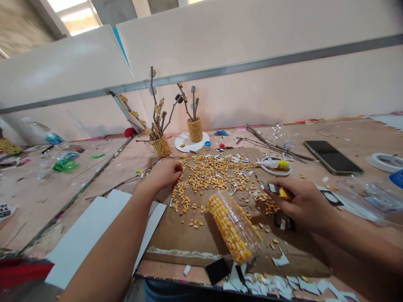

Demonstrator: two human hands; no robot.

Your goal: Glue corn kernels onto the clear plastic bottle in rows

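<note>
My left hand (163, 173) reaches into the left edge of a spread of loose corn kernels (214, 172) on a brown cardboard sheet (182, 235), fingers curled down in a pinch on the kernels. My right hand (302, 205) rests on the cardboard's right side, closed around a small tube with a yellow part (283, 192). Between the hands a clear plastic bottle (234, 228) lies on its side, one face covered with rows of glued kernels.
Two kernel-covered pots with twigs (162, 144) (195, 129) stand behind the pile, one on a white disc. A black phone (332, 157), tape rolls (385, 161), a glue bottle (273, 164), loose twigs, white sheets (94, 235) and paper scraps lie around. White partition walls stand behind.
</note>
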